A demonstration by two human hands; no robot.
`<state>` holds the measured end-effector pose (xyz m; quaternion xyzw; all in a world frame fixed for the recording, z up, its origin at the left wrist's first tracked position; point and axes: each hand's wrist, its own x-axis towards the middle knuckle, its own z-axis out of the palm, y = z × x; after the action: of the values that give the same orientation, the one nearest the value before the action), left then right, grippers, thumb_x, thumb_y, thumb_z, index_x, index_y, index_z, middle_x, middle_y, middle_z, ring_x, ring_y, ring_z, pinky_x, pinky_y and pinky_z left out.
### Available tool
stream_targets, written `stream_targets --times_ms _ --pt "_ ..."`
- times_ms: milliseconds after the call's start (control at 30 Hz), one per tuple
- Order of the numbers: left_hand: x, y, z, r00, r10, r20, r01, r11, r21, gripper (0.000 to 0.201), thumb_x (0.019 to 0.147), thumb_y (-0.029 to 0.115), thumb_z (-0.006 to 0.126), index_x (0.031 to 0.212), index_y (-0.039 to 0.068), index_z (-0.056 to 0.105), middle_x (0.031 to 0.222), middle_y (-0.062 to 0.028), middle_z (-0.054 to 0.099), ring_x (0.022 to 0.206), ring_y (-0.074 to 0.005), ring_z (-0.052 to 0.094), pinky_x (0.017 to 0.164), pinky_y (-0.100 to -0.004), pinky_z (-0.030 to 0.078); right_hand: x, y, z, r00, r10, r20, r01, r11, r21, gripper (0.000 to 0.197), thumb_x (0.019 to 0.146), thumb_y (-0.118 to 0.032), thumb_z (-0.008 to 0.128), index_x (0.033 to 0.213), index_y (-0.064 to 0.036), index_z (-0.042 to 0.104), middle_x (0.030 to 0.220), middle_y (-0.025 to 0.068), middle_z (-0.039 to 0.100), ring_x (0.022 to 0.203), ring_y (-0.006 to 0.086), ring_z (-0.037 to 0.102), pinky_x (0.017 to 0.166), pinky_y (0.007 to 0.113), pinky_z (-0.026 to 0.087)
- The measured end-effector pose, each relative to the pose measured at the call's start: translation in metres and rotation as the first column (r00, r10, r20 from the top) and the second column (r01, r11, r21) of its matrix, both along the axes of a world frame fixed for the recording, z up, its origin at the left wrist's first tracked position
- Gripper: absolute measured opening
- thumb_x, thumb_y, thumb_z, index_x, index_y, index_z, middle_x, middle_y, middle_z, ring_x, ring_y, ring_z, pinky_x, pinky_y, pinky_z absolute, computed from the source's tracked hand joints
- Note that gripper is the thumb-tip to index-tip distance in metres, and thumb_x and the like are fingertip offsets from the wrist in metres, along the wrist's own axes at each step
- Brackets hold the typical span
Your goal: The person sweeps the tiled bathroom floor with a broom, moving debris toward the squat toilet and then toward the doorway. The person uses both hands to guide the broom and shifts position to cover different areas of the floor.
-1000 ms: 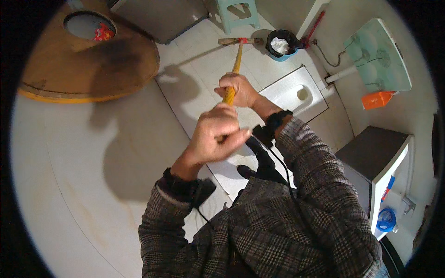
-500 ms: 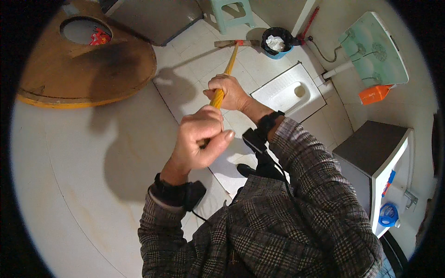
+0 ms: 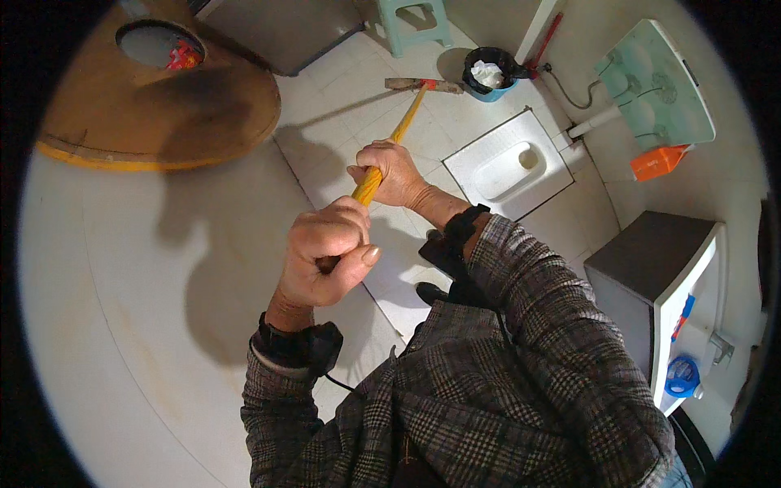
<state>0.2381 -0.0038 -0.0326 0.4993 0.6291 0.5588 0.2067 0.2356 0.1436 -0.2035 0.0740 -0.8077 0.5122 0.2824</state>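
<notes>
One head view: left hand and right hand both clenching, fingers wrapping a yellow-handled floor tool; its crosspiece is sitting close by the lined bin, contact unclear. Risk, I'm judging: a rightward sweep catching the bin's side, tipping it and spilling white paper.

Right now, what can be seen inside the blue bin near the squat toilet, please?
The blue bin holds a black plastic liner with crumpled white paper, probably tissue, inside it. Anything beneath the paper, and the bin's bottom, is covered and cannot be seen.
</notes>
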Motion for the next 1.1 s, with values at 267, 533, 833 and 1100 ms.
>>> stream_targets --times_ms 267,533,833,1100 --pt "0.052 -0.05 0.04 0.985 -0.155 0.08 0.148 0.985 0.084 0.019 0.058 0.005 0.059 0.05 0.005 0.041 0.052 -0.0024 0.047 0.046 -0.0213 0.046 0.06 -0.0371 0.046 0.067 -0.053 0.015 0.996 0.067 -0.052 -0.072 0.993 -0.099 0.028 0.075 -0.013 0.074 0.065 -0.009 0.048 0.063 0.0095 0.053 0.065 0.0346 0.056 0.062 0.045 0.043" --pt "0.047 -0.051 0.015 1.0 -0.007 -0.009 0.007 1.0 -0.024 0.024 0.065 -0.004 0.064 0.057 0.002 0.042 0.058 -0.0058 0.049 0.056 -0.0252 0.051 0.067 -0.0398 0.049 0.052 -0.048 0.01 1.0 0.01 0.028 -0.009 1.0 -0.007 0.024 0.076 -0.016 0.074 0.068 -0.0099 0.053 0.065 0.0093 0.055 0.067 0.0346 0.057 0.063 0.045 0.045" --pt "0.063 -0.07 0.023 0.999 0.046 -0.014 -0.046 0.999 -0.027 0.027 0.065 0.0 0.067 0.055 0.004 0.041 0.058 -0.0057 0.05 0.055 -0.0255 0.052 0.066 -0.0397 0.049 0.064 -0.069 0.005 0.999 0.05 0.013 -0.05 0.999 -0.009 0.016 0.069 -0.019 0.075 0.07 -0.0135 0.06 0.069 0.0078 0.061 0.072 0.0337 0.061 0.066 0.045 0.047" --pt "0.081 -0.082 0.052 0.995 -0.087 0.042 0.086 0.996 0.009 0.027 0.065 0.003 0.07 0.055 0.005 0.045 0.057 -0.0051 0.05 0.055 -0.0245 0.053 0.065 -0.0392 0.049 0.092 -0.084 0.019 0.994 0.099 0.035 -0.099 0.995 0.002 0.022 0.064 -0.019 0.076 0.07 -0.0137 0.056 0.068 0.0084 0.057 0.072 0.035 0.061 0.064 0.046 0.048"
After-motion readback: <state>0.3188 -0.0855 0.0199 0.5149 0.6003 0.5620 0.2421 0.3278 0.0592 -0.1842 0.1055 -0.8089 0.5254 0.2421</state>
